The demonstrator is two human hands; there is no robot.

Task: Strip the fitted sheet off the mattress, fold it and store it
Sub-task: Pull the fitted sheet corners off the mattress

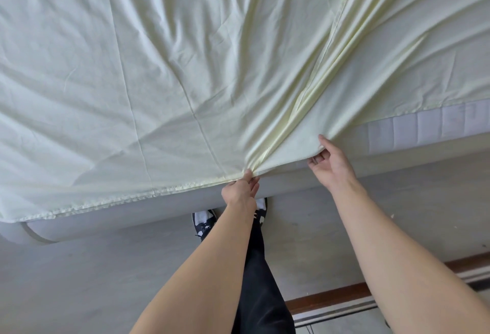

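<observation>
A pale yellow fitted sheet lies wrinkled over the mattress and fills the upper part of the view. Its gathered elastic hem hangs loose along the near edge at the left. The white quilted mattress side is bare at the right, where the sheet has come off. My left hand pinches a bunch of sheet at the near edge, with folds radiating up from the pinch. My right hand grips the sheet's edge a little further right, thumb on top and fingers curled under the fabric.
The bed's grey base runs along under the mattress, with a rounded corner at the lower left. I stand on a grey floor close against the bed, in black trousers and black-and-white shoes. A brown skirting and metal rail cross the lower right.
</observation>
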